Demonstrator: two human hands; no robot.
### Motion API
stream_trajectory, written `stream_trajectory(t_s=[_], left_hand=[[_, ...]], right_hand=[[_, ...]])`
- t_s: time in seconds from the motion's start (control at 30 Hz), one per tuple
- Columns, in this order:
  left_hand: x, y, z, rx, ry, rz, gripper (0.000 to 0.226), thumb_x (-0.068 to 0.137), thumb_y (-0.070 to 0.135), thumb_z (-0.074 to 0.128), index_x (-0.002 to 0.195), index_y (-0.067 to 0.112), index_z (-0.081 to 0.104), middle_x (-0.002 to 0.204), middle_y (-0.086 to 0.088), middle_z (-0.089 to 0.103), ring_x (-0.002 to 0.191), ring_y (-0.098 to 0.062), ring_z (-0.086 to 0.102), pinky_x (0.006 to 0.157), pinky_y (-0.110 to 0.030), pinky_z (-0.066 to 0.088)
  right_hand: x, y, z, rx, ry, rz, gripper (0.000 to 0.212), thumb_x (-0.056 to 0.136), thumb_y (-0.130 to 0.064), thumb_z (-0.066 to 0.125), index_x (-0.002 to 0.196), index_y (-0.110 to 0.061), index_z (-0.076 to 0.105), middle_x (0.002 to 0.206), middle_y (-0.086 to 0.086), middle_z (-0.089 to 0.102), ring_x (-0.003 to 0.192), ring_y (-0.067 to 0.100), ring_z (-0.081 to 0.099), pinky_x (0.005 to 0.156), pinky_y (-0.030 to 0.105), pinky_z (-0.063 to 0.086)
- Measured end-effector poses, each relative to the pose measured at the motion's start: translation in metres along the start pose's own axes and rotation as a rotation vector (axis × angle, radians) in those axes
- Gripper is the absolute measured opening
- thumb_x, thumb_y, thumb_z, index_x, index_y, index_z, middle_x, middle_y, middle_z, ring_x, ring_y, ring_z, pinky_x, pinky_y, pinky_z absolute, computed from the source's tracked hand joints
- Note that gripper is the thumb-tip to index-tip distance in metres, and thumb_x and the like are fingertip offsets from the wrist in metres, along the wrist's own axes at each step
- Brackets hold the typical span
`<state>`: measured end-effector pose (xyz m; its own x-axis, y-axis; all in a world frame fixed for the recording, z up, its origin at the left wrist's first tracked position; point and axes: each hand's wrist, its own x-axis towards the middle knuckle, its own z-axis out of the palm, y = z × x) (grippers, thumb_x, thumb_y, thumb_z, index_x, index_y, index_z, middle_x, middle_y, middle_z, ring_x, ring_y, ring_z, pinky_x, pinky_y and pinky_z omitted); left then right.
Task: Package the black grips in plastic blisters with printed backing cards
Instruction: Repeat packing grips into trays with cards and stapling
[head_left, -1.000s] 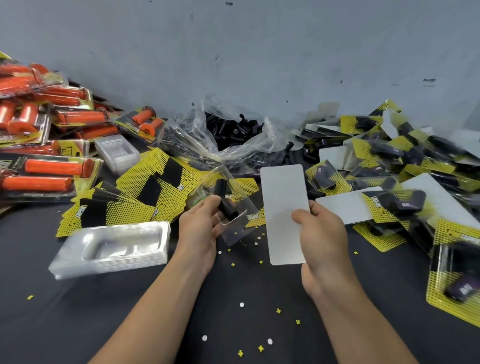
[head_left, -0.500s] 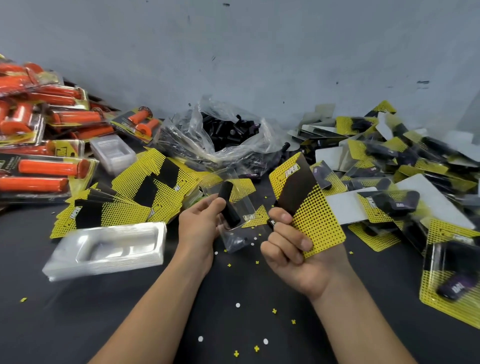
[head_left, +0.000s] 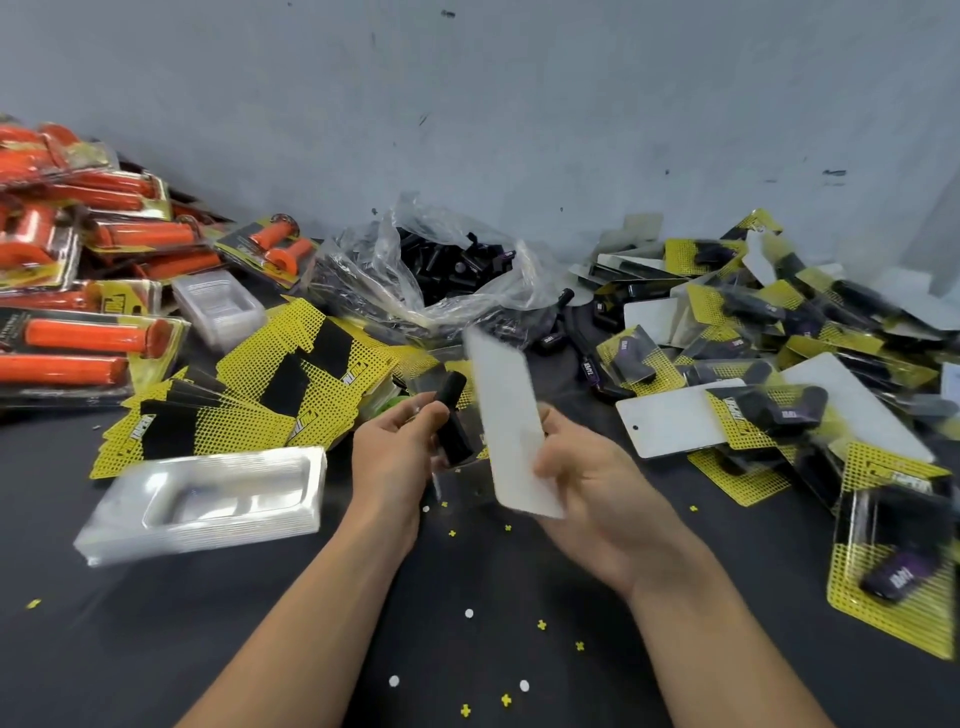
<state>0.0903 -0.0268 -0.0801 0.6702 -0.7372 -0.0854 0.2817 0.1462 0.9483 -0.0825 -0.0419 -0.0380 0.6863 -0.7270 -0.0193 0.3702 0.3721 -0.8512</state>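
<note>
Card (head_left: 511, 426) seemingly pinched in right grip (head_left: 597, 493).

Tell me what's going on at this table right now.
A person is packaging grips by hand. The left hand holds a clear plastic blister with a black cylindrical grip in it. The right hand holds a rectangular backing card, white side showing, beside the blister and not yet joined to it. To the left lie stacked empty clear trays and fanned yellow-and-black printed cards. A clear bag of loose black grips sits behind, and finished yellow packs are piled on the right.
</note>
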Motion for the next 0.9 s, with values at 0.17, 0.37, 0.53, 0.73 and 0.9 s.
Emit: stream_trajectory(t_s=[0.17,0.37,0.53,0.73,0.9], left_hand=[[0.0,-0.001,0.0,0.033,0.023,0.004,0.018,0.092,0.01,0.072,0.093,0.026,0.081,0.091,0.001,0.081,0.093,-0.023,0.076,0.072,-0.037,0.062],[-0.001,0.001,-0.001,0.028,0.043,-0.019,0.019,0.088,0.008,0.074,0.089,0.025,0.082,0.098,-0.006,0.081,0.1,-0.027,0.075,0.088,-0.043,0.06],[-0.001,0.002,-0.002,0.018,0.034,-0.039,0.016,0.09,0.01,0.074,0.098,0.021,0.082,0.101,-0.008,0.08,0.093,-0.027,0.077,0.072,-0.04,0.064],[-0.001,0.006,-0.003,0.051,-0.016,-0.027,0.017,0.09,0.007,0.075,0.099,0.02,0.081,0.096,-0.008,0.08,0.078,-0.018,0.076,0.058,-0.026,0.056],[-0.008,0.005,-0.002,-0.028,-0.076,-0.018,0.022,0.091,0.0,0.073,0.109,0.011,0.074,0.081,-0.007,0.078,0.063,-0.019,0.072,0.059,-0.028,0.059]], right_hand=[[-0.008,-0.013,-0.013,-0.538,0.293,-0.252,0.044,0.095,0.013,0.052,0.116,-0.02,0.072,0.104,0.001,0.08,0.102,0.02,0.075,0.093,0.045,0.06],[-0.01,-0.011,-0.004,-1.031,0.389,-0.554,0.045,0.081,0.009,0.068,0.083,-0.034,0.076,0.09,-0.02,0.075,0.094,0.01,0.071,0.075,0.023,0.057],[-0.015,-0.011,0.001,-1.308,0.402,-0.65,0.055,0.073,0.022,0.063,0.059,-0.031,0.072,0.092,-0.019,0.056,0.098,0.006,0.056,0.074,0.005,0.039],[-0.015,-0.007,0.007,-1.261,0.385,-0.567,0.059,0.081,0.01,0.063,0.111,-0.041,0.066,0.084,-0.02,0.061,0.086,0.0,0.061,0.066,0.008,0.047],[-0.012,-0.012,0.005,-0.573,0.382,-0.501,0.044,0.081,0.015,0.069,0.082,-0.028,0.072,0.076,-0.007,0.069,0.073,0.01,0.062,0.063,0.023,0.051]])
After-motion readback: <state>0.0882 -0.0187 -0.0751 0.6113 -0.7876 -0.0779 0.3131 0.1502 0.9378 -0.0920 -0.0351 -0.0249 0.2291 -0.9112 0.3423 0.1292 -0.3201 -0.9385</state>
